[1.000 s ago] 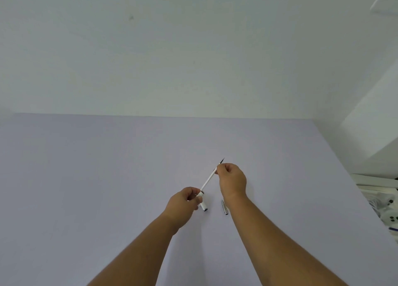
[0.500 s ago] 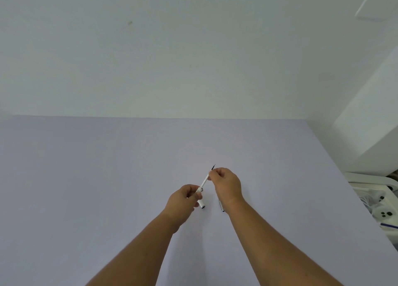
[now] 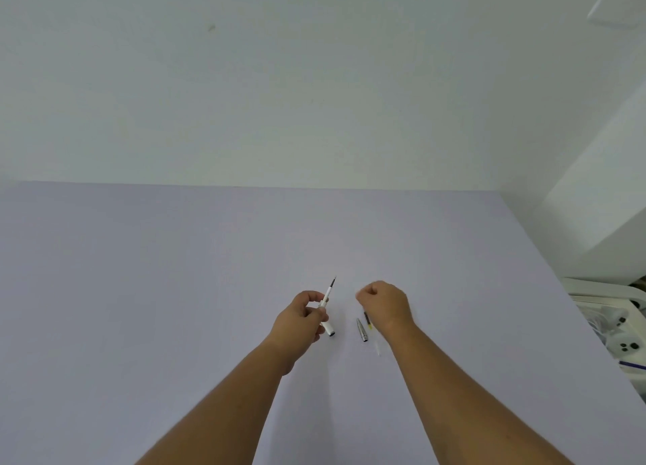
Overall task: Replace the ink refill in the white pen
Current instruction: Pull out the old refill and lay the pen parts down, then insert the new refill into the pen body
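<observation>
My left hand (image 3: 303, 319) grips the white pen barrel (image 3: 326, 316), held tilted above the table, its lower end dark. A thin ink refill (image 3: 331, 285) sticks out of the barrel's upper end, tip pointing away from me. My right hand (image 3: 384, 303) hovers to the right of the pen, fingers curled, and I see nothing in it. On the table beneath it lies a grey metal pen tip (image 3: 361, 329). Beside that lies another refill (image 3: 367, 319), dark with a yellowish end, partly hidden under my right hand.
The lavender table (image 3: 174, 289) runs to a white wall at the back. Its right edge slants past a white bin (image 3: 608, 310) holding white devices and cables on the far right. A faint thin clear piece (image 3: 377, 350) lies near my right forearm.
My right hand has let go of the refill's tip and moved right, away from the pen. The refill now sits further inside the barrel. The left hand holds the barrel as before.
</observation>
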`<state>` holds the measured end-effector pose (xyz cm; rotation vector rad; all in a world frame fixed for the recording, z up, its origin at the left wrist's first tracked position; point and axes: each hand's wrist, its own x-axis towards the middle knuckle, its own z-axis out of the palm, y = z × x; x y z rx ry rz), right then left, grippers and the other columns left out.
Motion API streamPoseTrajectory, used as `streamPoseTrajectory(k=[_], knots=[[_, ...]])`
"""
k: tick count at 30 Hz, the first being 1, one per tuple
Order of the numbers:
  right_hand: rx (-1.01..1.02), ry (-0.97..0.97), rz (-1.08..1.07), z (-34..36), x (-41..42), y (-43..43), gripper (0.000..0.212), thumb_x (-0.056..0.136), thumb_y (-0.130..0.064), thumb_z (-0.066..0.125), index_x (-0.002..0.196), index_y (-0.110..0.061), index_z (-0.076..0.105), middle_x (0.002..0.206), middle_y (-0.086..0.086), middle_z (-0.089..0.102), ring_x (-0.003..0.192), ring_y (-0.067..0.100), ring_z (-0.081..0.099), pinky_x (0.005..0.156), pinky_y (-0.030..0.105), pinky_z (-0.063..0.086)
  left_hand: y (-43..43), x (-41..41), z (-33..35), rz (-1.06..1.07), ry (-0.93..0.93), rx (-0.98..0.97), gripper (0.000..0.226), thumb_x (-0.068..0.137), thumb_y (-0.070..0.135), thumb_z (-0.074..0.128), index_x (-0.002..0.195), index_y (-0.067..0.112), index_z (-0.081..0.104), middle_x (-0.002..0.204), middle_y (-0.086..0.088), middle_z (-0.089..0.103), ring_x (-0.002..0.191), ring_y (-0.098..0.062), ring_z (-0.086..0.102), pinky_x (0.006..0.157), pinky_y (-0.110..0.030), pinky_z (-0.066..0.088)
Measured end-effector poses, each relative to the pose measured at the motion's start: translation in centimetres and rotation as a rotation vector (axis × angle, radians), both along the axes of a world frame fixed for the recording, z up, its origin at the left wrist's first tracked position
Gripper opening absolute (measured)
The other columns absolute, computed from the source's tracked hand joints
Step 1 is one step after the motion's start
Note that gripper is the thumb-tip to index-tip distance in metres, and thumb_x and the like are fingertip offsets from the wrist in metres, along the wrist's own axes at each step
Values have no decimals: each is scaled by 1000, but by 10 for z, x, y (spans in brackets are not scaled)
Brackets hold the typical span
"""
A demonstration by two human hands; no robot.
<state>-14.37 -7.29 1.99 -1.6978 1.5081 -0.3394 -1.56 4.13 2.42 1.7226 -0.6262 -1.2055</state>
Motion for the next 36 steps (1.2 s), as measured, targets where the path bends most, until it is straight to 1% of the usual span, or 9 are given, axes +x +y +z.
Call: streamPoseTrajectory(k=[2, 5, 11, 16, 19, 24, 28, 32, 36], knots=[[-48, 291, 109, -9, -6, 1, 14, 83, -16, 49, 74, -15, 60, 82, 5, 64, 73, 21, 56, 61, 27, 42, 3, 1, -3, 3, 8, 9, 16, 94, 19, 51, 105, 26, 60, 84, 2, 66, 70, -12, 59, 69, -21, 53], [-80, 479, 211, -26, -4, 9, 22, 89, -19, 48, 97, -11, 66, 99, 6, 69, 90, 25, 64, 64, 26, 41, 6, 4, -7, 7, 1, 22, 16, 93, 20, 52, 105, 26, 60, 84, 2, 66, 70, -12, 60, 67, -20, 53], [-175, 659, 271, -42, -3, 19, 21, 92, -18, 50, 99, -10, 68, 102, 4, 70, 96, 22, 65, 65, 25, 45, 11, 8, -12, -5, -19, 45, 19, 93, 17, 49, 102, 28, 61, 84, 3, 66, 70, -12, 61, 68, -20, 52], [-145, 631, 281, -45, 1, 26, 23, 93, -24, 50, 99, -10, 67, 104, 5, 69, 98, 23, 64, 67, 27, 45, 13, 12, -12, -2, -37, 55, 20, 93, 17, 49, 95, 34, 60, 83, 3, 66, 70, -12, 61, 67, -20, 52], [-96, 494, 240, -41, 7, 30, 16, 88, -26, 54, 87, -13, 64, 91, 6, 66, 87, 24, 62, 65, 27, 44, 15, 14, -11, -10, -52, 60, 20, 94, 17, 49, 95, 33, 59, 84, 3, 66, 71, -12, 61, 68, -20, 52], [115, -133, -65, -16, 22, 20, 16, 83, -25, 58, 71, -14, 62, 62, -2, 54, 50, 13, 45, 47, 23, 35, 15, 14, -8, -24, -69, 55, 18, 93, 17, 49, 96, 32, 60, 82, 3, 66, 70, -13, 60, 71, -23, 53], [228, -525, -246, 10, 26, 11, 15, 86, -23, 61, 78, -13, 68, 67, 1, 65, 48, 11, 41, 44, 21, 39, 12, 11, -3, -51, -72, 48, 16, 93, 18, 51, 101, 27, 60, 84, 1, 66, 73, -15, 59, 73, -26, 52], [250, -597, -243, 28, 24, 6, 12, 84, -20, 64, 88, -9, 69, 78, 2, 74, 51, 9, 44, 45, 19, 40, 7, 7, 6, -63, -89, 39, 17, 93, 17, 50, 104, 26, 60, 88, -3, 66, 76, -17, 59, 74, -27, 52], [241, -597, -216, 34, 18, 6, 9, 83, -19, 66, 79, -13, 69, 76, 2, 74, 51, 10, 42, 46, 19, 40, 3, 3, 13, -79, -109, 29, 17, 93, 17, 50, 102, 28, 59, 88, -2, 66, 77, -17, 60, 75, -27, 53]])
